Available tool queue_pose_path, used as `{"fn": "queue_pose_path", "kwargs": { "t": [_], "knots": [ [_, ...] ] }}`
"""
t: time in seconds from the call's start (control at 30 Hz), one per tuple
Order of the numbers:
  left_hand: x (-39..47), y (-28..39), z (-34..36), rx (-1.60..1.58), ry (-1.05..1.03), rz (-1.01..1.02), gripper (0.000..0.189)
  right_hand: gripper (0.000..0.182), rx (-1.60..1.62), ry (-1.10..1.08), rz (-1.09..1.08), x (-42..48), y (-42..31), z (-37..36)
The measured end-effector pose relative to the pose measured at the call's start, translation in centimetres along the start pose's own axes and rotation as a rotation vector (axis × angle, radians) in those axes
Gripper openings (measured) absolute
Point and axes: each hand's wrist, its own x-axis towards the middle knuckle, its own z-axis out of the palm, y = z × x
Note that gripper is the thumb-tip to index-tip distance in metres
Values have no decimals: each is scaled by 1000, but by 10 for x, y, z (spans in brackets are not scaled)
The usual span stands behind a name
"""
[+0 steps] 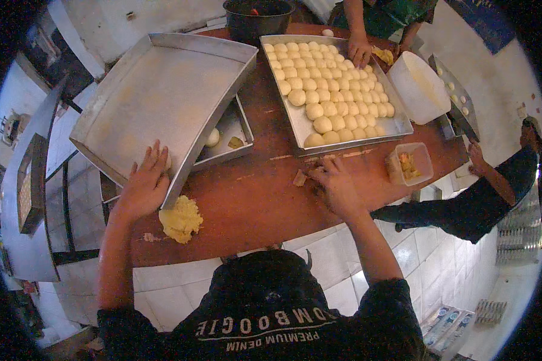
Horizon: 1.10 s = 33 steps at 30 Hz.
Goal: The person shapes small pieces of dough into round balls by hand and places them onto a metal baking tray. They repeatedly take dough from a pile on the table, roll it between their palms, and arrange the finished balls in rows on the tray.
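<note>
My left hand (147, 185) rests with spread fingers on the near end of a large metal tray (162, 90); a pale round ball shows partly behind its fingers. My right hand (336, 185) is at the wooden table (253, 198), its fingertips by a small brown piece (300, 178); whether it holds that piece I cannot tell. Beyond it lies a metal tray (352, 146) with rows of round dough balls (338, 95). A flattened yellow dough mass (181, 219) lies beside the large tray's near corner.
A lower tray (246, 119) shows under the large one. A clear plastic container (411, 164) stands at right, a white tub (419, 88) behind it. A co-worker's hand (359, 48) touches the dough balls. Another person's arm (492, 176) is at right. A dark pot (258, 20) stands at the back.
</note>
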Motion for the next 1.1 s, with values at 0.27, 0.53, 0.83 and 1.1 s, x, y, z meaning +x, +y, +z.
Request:
{"fn": "queue_pose_path", "kwargs": {
  "t": [0.27, 0.53, 0.83, 1.1],
  "knots": [
    [-88, -2, -22, -463, 853, -32, 44, 20, 507, -76, 338, 41, -32, -30],
    [-157, -6, 26, -666, 711, -219, 28, 16, 736, -3, -330, 172, -190, -41],
    [-194, -25, 71, -1036, 674, -404, 24, 17, 730, 193, -30, 174, -129, -36],
    [-167, 10, 50, -1137, 556, -315, 22, 14, -92, -182, 394, 121, 81, 12]
  ]
}}
